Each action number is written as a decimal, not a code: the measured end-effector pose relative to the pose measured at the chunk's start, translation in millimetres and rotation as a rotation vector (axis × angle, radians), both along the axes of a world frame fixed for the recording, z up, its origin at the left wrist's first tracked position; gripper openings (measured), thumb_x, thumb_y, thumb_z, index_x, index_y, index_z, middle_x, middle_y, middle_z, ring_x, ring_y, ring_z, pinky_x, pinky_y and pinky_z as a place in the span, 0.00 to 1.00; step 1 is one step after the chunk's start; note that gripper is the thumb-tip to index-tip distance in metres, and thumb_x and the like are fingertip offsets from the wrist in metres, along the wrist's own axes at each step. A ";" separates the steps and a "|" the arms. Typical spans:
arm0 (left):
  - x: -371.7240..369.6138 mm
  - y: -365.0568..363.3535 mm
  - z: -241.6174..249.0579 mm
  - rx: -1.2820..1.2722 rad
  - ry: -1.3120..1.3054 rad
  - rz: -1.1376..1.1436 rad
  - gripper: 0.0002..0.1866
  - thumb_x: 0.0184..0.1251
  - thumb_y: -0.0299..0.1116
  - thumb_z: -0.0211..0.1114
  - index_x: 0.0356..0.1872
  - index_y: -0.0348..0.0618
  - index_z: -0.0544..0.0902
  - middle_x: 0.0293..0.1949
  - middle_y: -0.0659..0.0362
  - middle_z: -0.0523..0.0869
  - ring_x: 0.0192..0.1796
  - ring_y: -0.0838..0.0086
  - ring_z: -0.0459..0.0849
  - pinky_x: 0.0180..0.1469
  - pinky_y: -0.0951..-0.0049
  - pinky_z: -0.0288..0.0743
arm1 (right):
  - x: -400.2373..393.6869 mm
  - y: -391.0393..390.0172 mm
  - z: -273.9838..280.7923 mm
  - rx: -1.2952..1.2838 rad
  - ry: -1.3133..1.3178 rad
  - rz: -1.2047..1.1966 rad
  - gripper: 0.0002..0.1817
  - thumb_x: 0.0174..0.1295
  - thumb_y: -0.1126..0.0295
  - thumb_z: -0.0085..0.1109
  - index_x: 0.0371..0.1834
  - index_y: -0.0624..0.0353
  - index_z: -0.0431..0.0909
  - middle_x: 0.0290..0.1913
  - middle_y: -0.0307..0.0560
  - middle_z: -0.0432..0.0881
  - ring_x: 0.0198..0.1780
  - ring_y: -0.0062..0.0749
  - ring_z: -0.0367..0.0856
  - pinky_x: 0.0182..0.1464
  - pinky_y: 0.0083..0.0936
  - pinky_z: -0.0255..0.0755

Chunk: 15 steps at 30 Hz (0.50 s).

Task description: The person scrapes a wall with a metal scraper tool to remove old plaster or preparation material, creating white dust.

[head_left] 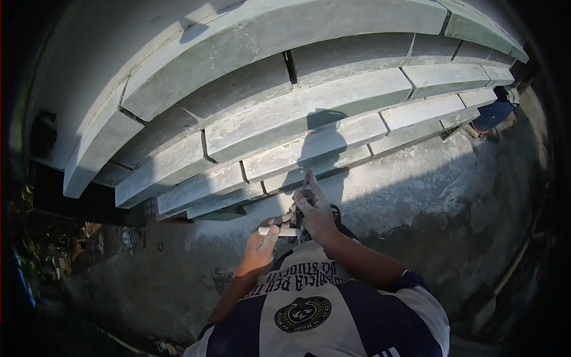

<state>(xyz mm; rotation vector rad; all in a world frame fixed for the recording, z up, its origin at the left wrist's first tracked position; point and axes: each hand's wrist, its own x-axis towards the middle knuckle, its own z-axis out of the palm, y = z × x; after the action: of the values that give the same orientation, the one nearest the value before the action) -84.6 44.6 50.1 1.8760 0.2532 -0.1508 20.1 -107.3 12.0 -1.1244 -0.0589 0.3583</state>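
Note:
My left hand (263,247) is closed around a pale, stick-like handle (281,231), its thumb lying along the top. The handle points right, toward my other hand, and its far end is dark and hard to make out. My right hand (317,215) is just right of it, dusty with grey-white powder. Its thumb and fingers come together, fingertips pointing at the steps, around something greyish that is too small to name. Both hands are close together in front of my shirt (302,303).
Curved grey steps of slabs (309,113) with dark joints rise ahead, my shadow falling across them. Rough concrete ground (410,178) runs along their foot. A dark blue object (491,116) lies at the right end. Debris (77,235) lies at the left.

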 end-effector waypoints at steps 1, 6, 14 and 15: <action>4.7 -0.8 2.5 -0.008 -0.042 -0.020 0.25 0.79 0.49 0.49 0.49 0.34 0.81 0.39 0.55 0.86 0.39 0.76 0.79 0.45 0.73 0.73 | 2.4 -6.7 4.7 0.043 0.042 -0.027 0.37 0.71 0.75 0.50 0.81 0.49 0.46 0.41 0.37 0.75 0.34 0.15 0.73 0.35 0.17 0.74; 29.5 -10.3 34.3 0.048 -0.230 -0.100 0.19 0.78 0.45 0.53 0.49 0.37 0.82 0.30 0.59 0.87 0.33 0.77 0.82 0.40 0.73 0.75 | 21.1 -44.1 6.0 0.109 0.103 -0.124 0.38 0.72 0.76 0.47 0.81 0.47 0.41 0.34 0.35 0.73 0.27 0.15 0.71 0.25 0.17 0.73; 76.1 -30.0 78.8 0.487 -0.229 -0.113 0.12 0.71 0.39 0.62 0.45 0.39 0.81 0.18 0.63 0.76 0.20 0.81 0.72 0.25 0.76 0.66 | 82.2 -102.6 9.4 0.161 0.170 -0.289 0.29 0.77 0.66 0.45 0.78 0.46 0.50 0.25 0.33 0.68 0.20 0.15 0.67 0.19 0.15 0.65; 86.9 -38.2 86.9 0.501 -0.204 -0.103 0.14 0.71 0.40 0.62 0.46 0.38 0.81 0.19 0.64 0.74 0.22 0.81 0.71 0.27 0.76 0.65 | 92.9 -112.8 11.4 0.153 0.179 -0.301 0.28 0.77 0.65 0.45 0.78 0.46 0.51 0.25 0.34 0.67 0.20 0.16 0.68 0.19 0.16 0.65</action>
<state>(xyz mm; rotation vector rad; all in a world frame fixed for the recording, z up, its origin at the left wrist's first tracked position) 2.3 6.4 137.0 2.3846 0.0532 0.0406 112.9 -220.0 23.4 -0.9297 0.2352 0.1800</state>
